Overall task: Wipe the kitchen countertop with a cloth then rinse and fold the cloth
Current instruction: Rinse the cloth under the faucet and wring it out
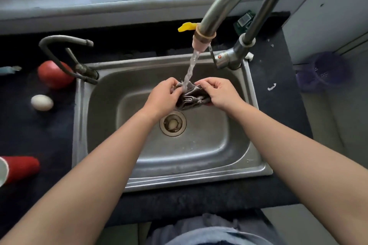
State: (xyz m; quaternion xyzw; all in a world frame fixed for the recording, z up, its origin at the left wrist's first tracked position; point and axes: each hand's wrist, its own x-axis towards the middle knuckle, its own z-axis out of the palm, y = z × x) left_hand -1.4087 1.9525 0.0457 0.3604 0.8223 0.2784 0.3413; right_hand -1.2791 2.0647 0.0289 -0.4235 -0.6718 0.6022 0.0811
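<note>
Clearly rinsing: left hand and right hand clamp the bunched cloth between them under running water; wringing, then folding, looks next.

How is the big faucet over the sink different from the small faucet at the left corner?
The big faucet is tall, with a wide shiny arch; the small faucet is low, thin and darker. Water runs from the big faucet onto the cloth; the small faucet looks dry. The big faucet stands at the back right corner of the sink, the small faucet at its back left. Both are curved metal.
</note>
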